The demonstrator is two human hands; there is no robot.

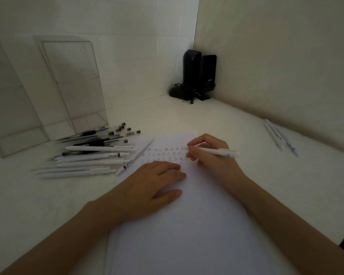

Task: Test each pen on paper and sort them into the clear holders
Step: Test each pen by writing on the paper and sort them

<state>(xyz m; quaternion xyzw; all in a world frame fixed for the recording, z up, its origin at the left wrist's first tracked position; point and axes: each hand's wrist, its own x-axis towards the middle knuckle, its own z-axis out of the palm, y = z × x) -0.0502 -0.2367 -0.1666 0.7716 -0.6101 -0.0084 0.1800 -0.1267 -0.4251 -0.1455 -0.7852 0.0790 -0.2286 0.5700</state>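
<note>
- Right hand (209, 153) is pinched around a white pen (218, 152), nib end down at the right end of the rows of test marks (165, 154) on the paper (187, 225); the nib itself is hidden behind the fingers, so contact can't be confirmed.
- Left hand (147, 187) lies flat and open on the sheet, fingers spread, gripping nothing, pinning the paper near its left edge. Lift that palm mid-stroke and the sheet could skate on the tabletop (236, 124).
- The marks sit near the paper's far edge, and the writing hand partly covers them. A fresh stroke could be smudged by the heel of the hand, or run off the sheet onto the table.
- The untested pile (91, 155), white pens and dark ones, is heaped just left of the paper, one white pen (134, 157) lying over the sheet's left edge. A nudge from the left forearm could roll them around.
- Two clear holders (74, 86) stand at the far left, apparently empty; hard to see, easy to clip and tip on the reach across.
- A few pens (276, 135) lie well apart by the right wall. Whether tested or rejected I can't tell; mixing them up is the sorting risk.
</note>
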